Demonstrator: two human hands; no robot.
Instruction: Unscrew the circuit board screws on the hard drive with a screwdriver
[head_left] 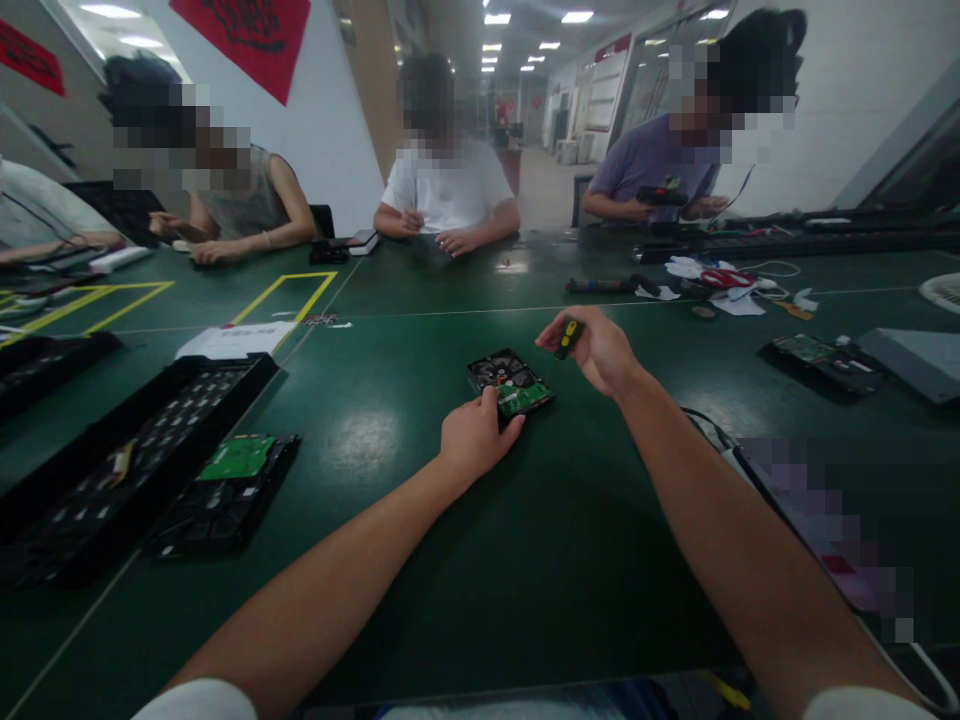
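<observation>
A hard drive (529, 398) lies on the green table with its green circuit board facing up. My left hand (474, 435) grips its near left side, fingers over the edge and thumb by the near corner. To the right of the drive and slightly above it, my right hand (600, 350) is closed around a small tool with a black-and-yellow handle (571, 338). The tool's working end cannot be made out, and it is apart from the drive.
On the left are a long black tray (255, 372) and more drives (238, 458). Another drive (814, 352) lies right, beside a grey box (919, 355). Farther back are a dark cylindrical tool (600, 286) and scattered scraps (739, 303). Several people sit across the table.
</observation>
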